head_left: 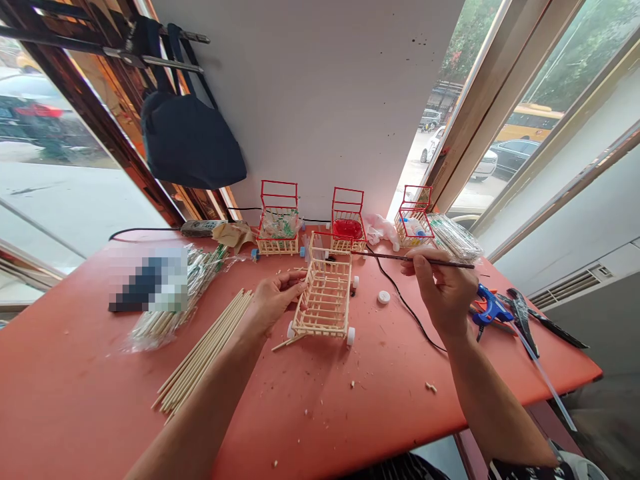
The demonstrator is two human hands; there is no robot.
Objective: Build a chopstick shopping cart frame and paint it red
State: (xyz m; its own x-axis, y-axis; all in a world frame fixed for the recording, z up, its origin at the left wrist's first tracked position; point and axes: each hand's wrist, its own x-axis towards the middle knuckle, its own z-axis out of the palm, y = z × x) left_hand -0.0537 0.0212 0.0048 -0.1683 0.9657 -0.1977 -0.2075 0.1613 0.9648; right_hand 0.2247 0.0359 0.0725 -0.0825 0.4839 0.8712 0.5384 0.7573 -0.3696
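Note:
A small cart (326, 297) built of pale wooden sticks, with white bottle-cap wheels, stands on the red table (75, 393). My left hand (274, 298) grips its left side, fingers closed on the frame. My right hand (443, 288) is to the right of the cart and pinches a thin dark brush or stick (400, 257), whose tip points left toward the red-painted top rail of the cart.
Three finished carts with red handles (279, 220) (348, 220) (414, 219) line the back. A row of loose sticks (210, 350) and a bagged bundle (170, 307) lie left. A blue glue gun (489, 308), a black cable (405, 303) and a white cap (383, 297) lie right.

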